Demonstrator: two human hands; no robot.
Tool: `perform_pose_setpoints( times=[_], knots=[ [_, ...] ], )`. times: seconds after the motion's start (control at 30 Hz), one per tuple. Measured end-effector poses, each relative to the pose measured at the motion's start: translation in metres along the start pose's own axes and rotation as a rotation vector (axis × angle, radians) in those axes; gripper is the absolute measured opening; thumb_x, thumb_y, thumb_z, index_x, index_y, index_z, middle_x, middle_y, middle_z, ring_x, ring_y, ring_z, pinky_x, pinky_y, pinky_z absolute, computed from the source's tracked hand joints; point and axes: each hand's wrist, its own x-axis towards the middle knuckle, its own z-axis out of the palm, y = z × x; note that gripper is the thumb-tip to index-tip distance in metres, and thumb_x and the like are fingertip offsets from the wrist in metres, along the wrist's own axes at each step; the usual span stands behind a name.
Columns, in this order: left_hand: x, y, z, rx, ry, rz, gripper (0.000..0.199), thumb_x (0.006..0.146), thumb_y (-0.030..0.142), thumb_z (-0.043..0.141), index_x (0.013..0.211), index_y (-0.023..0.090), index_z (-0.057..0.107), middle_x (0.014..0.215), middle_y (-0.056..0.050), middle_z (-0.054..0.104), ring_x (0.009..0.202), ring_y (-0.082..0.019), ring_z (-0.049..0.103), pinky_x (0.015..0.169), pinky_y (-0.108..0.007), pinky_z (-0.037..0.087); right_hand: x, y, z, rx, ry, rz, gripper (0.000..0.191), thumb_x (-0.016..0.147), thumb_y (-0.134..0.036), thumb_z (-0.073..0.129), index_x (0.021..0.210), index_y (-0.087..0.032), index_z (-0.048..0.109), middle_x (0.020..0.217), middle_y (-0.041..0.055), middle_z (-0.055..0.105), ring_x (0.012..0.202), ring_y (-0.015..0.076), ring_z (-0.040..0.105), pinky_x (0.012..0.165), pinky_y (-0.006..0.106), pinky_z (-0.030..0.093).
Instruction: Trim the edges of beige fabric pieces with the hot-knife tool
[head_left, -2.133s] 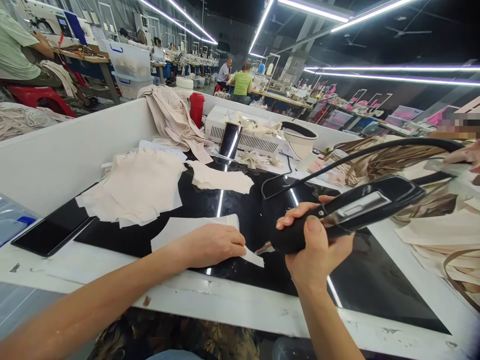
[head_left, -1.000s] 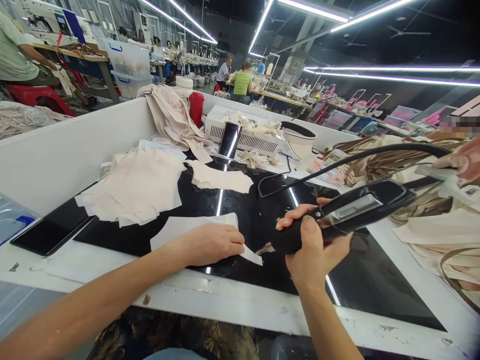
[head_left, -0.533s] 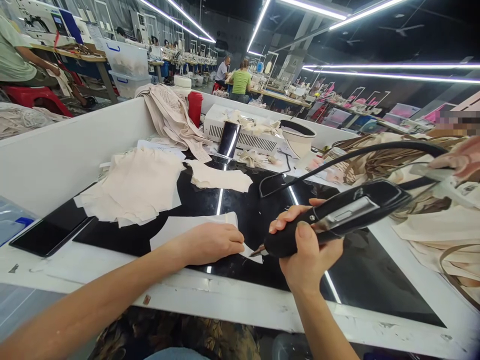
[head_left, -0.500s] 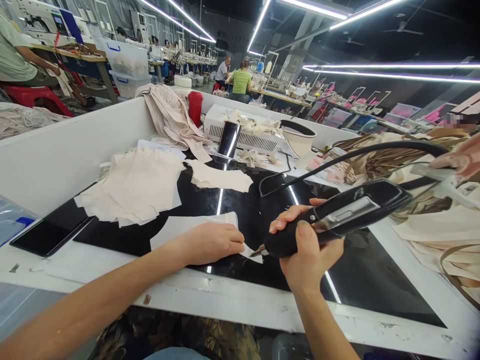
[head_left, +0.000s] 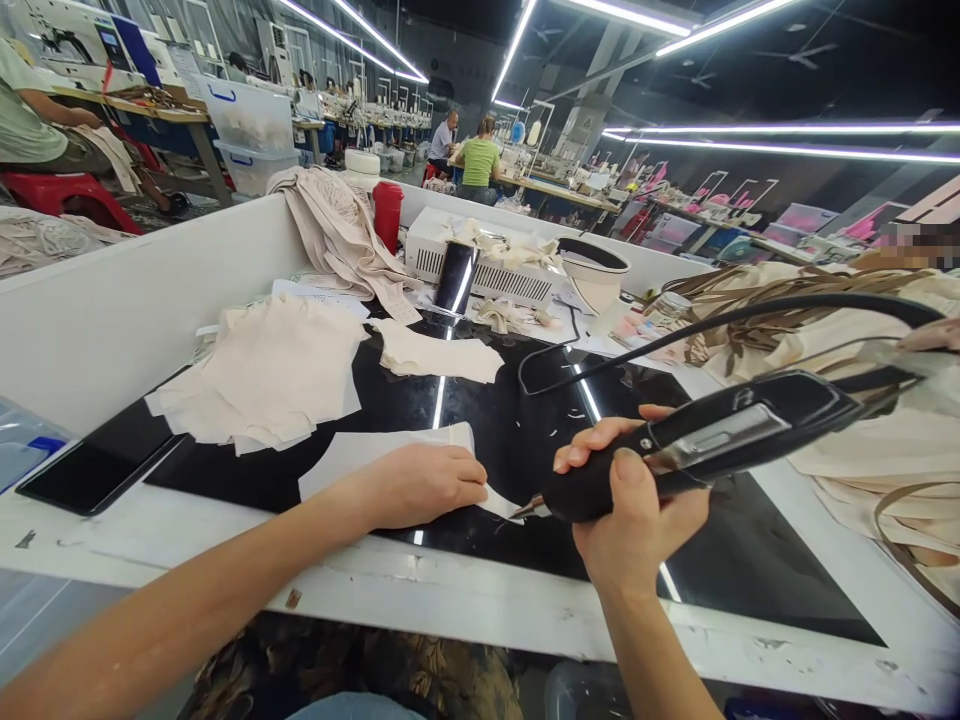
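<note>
My left hand [head_left: 431, 485] presses its closed fingers on a pale fabric piece [head_left: 341, 457] that lies flat on a glossy black board [head_left: 517, 430]. The fabric's narrow end sticks out to the right past my fingertips. In my right hand [head_left: 630, 515] is a thick black corded hand tool [head_left: 720, 430] with a slim pointed metal tip. That tip meets the end of the narrow fabric; whether it cuts there I cannot tell. Behind my left hand lie a stack of cream cut pieces [head_left: 262, 370] and a single curved piece [head_left: 439, 352].
A white vented box [head_left: 487, 262] with scraps on top, a propped phone [head_left: 455, 277] and a red container [head_left: 387, 215] stand at the back. The tool's black cable [head_left: 720, 325] arcs right. Another person's hand [head_left: 934, 335] is beside fabric at the right edge.
My right hand and the tool have shifted slightly right, the tip sliding along toward the far end of the fabric's narrow strip. My left hand has stayed in place.
</note>
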Motion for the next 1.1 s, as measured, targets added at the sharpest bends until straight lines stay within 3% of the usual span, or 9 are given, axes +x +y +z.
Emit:
perform_pose_setpoints(
  times=[0.23,0.47,0.67,0.87,1.0,1.1],
  knots=[
    [-0.001,-0.007,-0.01,-0.078,0.06,-0.035,0.022,0.102,0.002,0.059,0.112,0.016,0.073,0.121,-0.007,0.075,0.113,-0.022,0.07,0.097,-0.029,0.057,0.001,0.006,-0.004,-0.006,-0.028,-0.001,0.034,0.088,-0.024,0.078,0.117,-0.026,0.06,0.083,-0.004,0.067,0.06,0.0137,0.064,0.055,0.03,0.059],
    [-0.014,-0.025,-0.014,-0.051,0.06,-0.215,0.023,0.107,0.013,0.056,0.115,0.02,0.076,0.123,-0.005,0.075,0.11,-0.022,0.071,0.094,-0.031,0.058,0.014,0.021,-0.009,-0.045,-0.045,-0.013,0.035,0.09,-0.025,0.078,0.119,-0.028,0.058,0.086,-0.0052,0.067,0.062,0.012,0.064,0.059,0.029,0.058],
    [-0.029,0.005,-0.036,-0.015,-0.112,-0.356,0.021,0.106,0.013,0.055,0.11,0.02,0.075,0.112,-0.005,0.072,0.098,-0.021,0.069,0.083,-0.029,0.054,0.024,0.032,0.006,0.003,-0.028,-0.008,0.029,0.086,-0.028,0.08,0.102,-0.025,0.057,0.082,-0.006,0.068,0.06,0.012,0.063,0.056,0.028,0.059],
    [-0.031,0.039,-0.058,-0.073,-0.249,-0.622,0.02,0.106,0.019,0.059,0.093,0.021,0.074,0.099,0.0,0.067,0.073,-0.015,0.066,0.065,-0.03,0.042,0.027,0.032,0.026,0.023,-0.077,0.027,0.03,0.083,-0.031,0.08,0.094,-0.025,0.053,0.078,-0.0072,0.066,0.056,0.0111,0.062,0.055,0.027,0.057],
    [-0.023,0.037,-0.065,-0.034,-0.292,-0.688,0.016,0.105,0.024,0.062,0.097,0.023,0.075,0.091,0.0,0.068,0.072,-0.017,0.066,0.062,-0.029,0.041,0.025,0.028,0.031,0.057,-0.082,0.024,0.03,0.085,-0.033,0.079,0.096,-0.025,0.053,0.078,-0.0075,0.065,0.057,0.0114,0.062,0.057,0.028,0.057],
    [-0.014,0.022,-0.065,-0.022,-0.224,-0.565,0.008,0.102,0.024,0.071,0.109,0.021,0.069,0.105,-0.003,0.07,0.095,-0.023,0.069,0.079,-0.031,0.052,0.023,0.026,0.033,0.05,-0.088,0.028,0.029,0.086,-0.034,0.079,0.096,-0.025,0.053,0.078,-0.0072,0.065,0.057,0.0118,0.062,0.057,0.028,0.056]
  ],
)
